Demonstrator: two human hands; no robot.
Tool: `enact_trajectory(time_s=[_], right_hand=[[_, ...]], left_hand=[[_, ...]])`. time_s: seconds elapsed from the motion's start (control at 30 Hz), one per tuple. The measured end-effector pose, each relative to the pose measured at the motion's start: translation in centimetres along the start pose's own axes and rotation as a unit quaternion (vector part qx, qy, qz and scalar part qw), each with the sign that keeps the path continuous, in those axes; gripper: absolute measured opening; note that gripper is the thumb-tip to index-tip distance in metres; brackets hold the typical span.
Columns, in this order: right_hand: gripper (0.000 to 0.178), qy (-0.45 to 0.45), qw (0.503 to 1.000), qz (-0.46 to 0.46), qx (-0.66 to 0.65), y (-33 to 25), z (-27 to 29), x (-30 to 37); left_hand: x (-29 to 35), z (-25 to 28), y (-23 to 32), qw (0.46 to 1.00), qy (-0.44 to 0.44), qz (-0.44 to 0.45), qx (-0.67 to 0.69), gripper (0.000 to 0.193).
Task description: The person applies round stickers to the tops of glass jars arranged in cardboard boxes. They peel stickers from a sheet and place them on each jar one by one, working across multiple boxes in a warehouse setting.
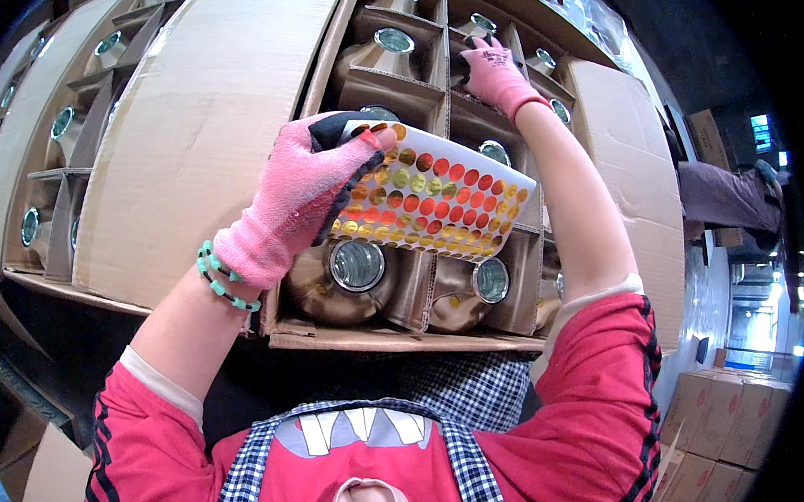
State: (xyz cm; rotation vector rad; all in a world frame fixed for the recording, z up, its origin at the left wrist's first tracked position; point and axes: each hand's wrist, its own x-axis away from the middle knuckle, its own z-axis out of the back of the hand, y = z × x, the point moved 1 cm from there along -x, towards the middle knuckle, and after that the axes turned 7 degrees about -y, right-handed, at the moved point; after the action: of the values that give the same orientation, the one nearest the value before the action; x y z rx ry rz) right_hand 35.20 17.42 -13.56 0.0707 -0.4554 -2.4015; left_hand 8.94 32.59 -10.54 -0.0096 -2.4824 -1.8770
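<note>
Open carton (408,341) before me, cardboard dividers (398,81) parting gold jars (317,299); closed boxes (721,415) stacked beyond its near right corner. My left hand (300,188) is closed, thumb and fingers pinching the sticker sheet (444,187) by its left end, above the carton's nearer half. My right hand (494,72) is toward the far edge, fingers bent by the mouth of a jar there; cannot tell whether they grip it.

Risks, my judgement: held at one end only, the sheet could sag and catch its free corner on a divider or jar. It screens some jars from me, so one might be missed. Gloved fingertips could slip on smooth glass or crease a sticker.
</note>
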Motion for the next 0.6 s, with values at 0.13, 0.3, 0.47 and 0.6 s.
enact_trajectory(time_s=[0.13, 0.3, 0.47, 0.6], right_hand=[[0.025, 0.193, 0.962, -0.060, -0.182, 2.1, 2.6, 1.6], [0.025, 0.157, 0.839, 0.122, -0.507, -5.5, 11.3, 11.0], [0.022, 0.071, 0.892, 0.164, -0.415, -9.1, 12.5, 14.2], [0.020, 0.056, 0.887, 0.139, -0.437, -9.2, 13.0, 14.4]], left_hand=[[-0.2, 0.0, -0.5, 0.999, -0.002, -0.002, 0.041, 0.027], [-0.1, 0.2, -0.7, 0.998, 0.012, -0.011, 0.060, 0.025], [-0.1, -0.2, -0.7, 0.992, 0.006, -0.093, 0.086, 0.019], [-0.1, 0.1, -0.9, 0.986, 0.014, -0.115, 0.120, 0.019]])
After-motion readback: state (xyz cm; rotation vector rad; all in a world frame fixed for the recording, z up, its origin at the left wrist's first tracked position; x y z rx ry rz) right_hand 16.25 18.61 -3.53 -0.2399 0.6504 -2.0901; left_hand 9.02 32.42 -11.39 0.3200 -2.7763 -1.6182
